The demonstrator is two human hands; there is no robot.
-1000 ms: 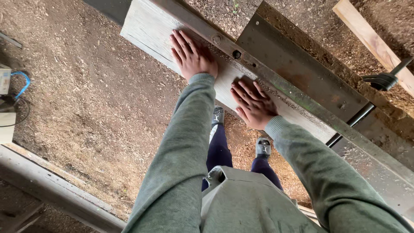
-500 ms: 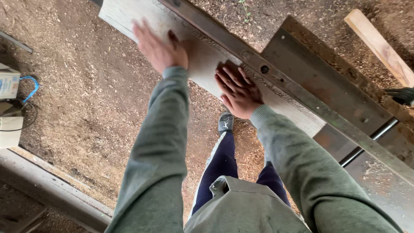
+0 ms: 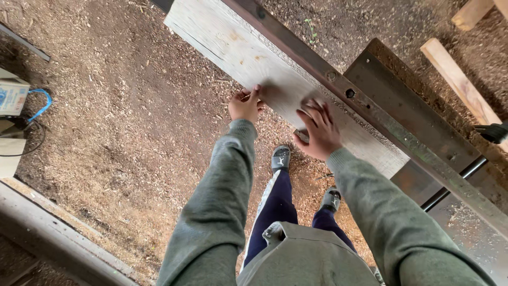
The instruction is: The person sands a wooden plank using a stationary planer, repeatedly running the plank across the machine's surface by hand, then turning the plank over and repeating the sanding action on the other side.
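Observation:
A wide pale wooden board lies along a rusty metal rail of a saw bench. My left hand grips the board's near edge, fingers curled under it and thumb on top. My right hand also holds the near edge, a little further right, with fingers spread on the board's top face. Both arms are in grey-green sleeves. My feet in dark sandals stand on the ground below.
Sawdust covers the ground. A dark steel plate and a rod sit behind the rail. Loose timber strips lie at the upper right. A box with a blue cable is at the left, and a beam crosses the lower left.
My hands went from lying flat on top of the board to gripping its near edge. The left hand drew in close to the right one. The board now shows further up the frame.

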